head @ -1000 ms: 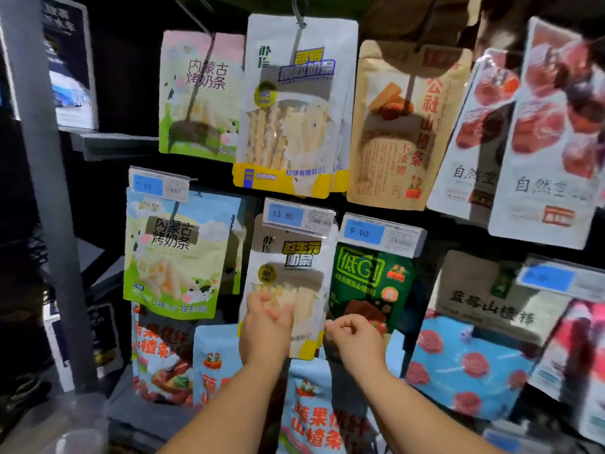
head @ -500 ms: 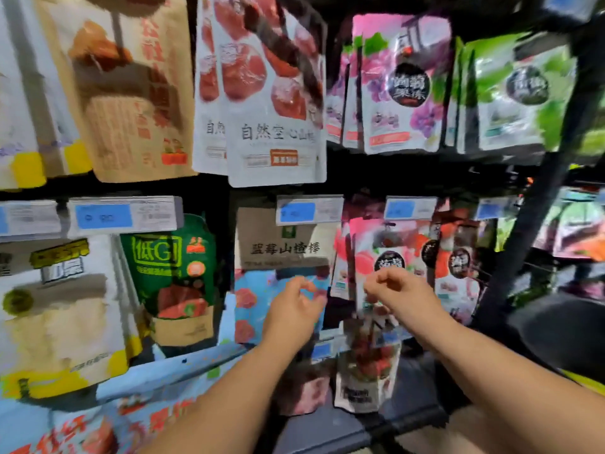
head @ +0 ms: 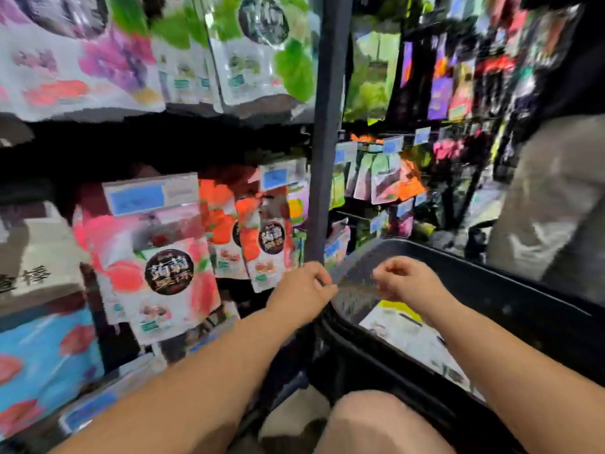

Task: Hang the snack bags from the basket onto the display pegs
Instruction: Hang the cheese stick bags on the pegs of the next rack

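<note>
A black basket [head: 491,273] stands at the lower right, with a white and yellow snack bag [head: 409,335] lying flat inside it. My left hand [head: 299,290] hovers at the basket's left rim with its fingers curled and nothing in it. Over the basket's near end, my right hand [head: 406,283] is also curled and holds nothing. On the left, snack bags hang from pegs: a pink and white bag [head: 163,273] and an orange one [head: 268,247]. The picture is blurred.
A dark upright post [head: 324,158] splits the display just behind my left hand. More bags and blue price tags [head: 137,198] hang on both sides. A person in grey [head: 550,208] stands at the far right behind the basket. My bare knee [head: 370,421] is below.
My view has swung right along the rack, from the white and green bags to the basket. Both hands left the hung white bag and travelled right, empty.
</note>
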Demonstrator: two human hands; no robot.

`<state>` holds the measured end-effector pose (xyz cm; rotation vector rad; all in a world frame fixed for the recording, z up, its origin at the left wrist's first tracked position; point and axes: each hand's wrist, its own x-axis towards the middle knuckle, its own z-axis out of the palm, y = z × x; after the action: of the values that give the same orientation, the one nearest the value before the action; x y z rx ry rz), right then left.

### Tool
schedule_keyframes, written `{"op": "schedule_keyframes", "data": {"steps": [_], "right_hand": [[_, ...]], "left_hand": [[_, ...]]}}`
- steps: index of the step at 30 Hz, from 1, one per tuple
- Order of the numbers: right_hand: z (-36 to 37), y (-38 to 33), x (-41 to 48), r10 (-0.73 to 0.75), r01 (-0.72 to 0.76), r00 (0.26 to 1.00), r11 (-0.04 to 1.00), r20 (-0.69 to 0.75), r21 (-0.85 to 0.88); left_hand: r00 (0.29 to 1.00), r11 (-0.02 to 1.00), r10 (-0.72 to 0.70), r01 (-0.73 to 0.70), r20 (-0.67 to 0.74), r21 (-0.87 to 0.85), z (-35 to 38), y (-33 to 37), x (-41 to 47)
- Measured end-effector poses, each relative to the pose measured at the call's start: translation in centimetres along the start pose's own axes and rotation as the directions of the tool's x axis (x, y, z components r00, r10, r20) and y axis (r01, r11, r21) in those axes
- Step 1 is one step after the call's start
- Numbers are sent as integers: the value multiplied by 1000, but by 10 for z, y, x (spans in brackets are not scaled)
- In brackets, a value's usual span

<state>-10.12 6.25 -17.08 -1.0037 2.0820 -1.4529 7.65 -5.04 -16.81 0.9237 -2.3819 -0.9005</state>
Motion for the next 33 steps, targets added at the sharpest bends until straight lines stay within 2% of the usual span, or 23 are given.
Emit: {"op": "schedule_keyframes", "data": {"steps": [3, 6, 10, 12, 15, 22, 26, 29, 33], "right_hand": [[-52, 39, 10, 84, -87, 996, 987, -27, -137], [-93, 80, 15, 197, -193, 980, 931, -20, -310], [-123, 128, 27, 333, -212, 939, 754, 82, -622], [-130, 143, 32, 381, -176, 913, 691, 146, -701], [-133, 166, 35, 463, -167, 864, 635, 198, -754], [-127, 193, 35, 624, -198, 755, 513, 204, -835], [-123, 197, 30, 646, -210, 746, 458, 162, -864], [-119, 198, 27, 662, -229, 733, 456, 156, -860], [-119, 201, 28, 596, -233, 795, 475, 115, -849]], "left_hand": [[993, 999, 50, -49, 105, -11, 46, 28, 26], [971, 997, 74, -80, 226, 19, 90, 47, 47], [928, 977, 32, -106, 370, 182, 133, 47, 57], [919, 947, 7, -133, 395, 292, 140, 43, 60], [909, 934, -38, -115, 416, 337, 143, 43, 66], [886, 915, -118, -78, 448, 395, 141, 46, 67], [887, 915, -124, -72, 446, 398, 141, 44, 64], [885, 914, -117, -82, 451, 397, 141, 43, 63], [885, 916, -108, -89, 453, 392, 139, 44, 63]]}}
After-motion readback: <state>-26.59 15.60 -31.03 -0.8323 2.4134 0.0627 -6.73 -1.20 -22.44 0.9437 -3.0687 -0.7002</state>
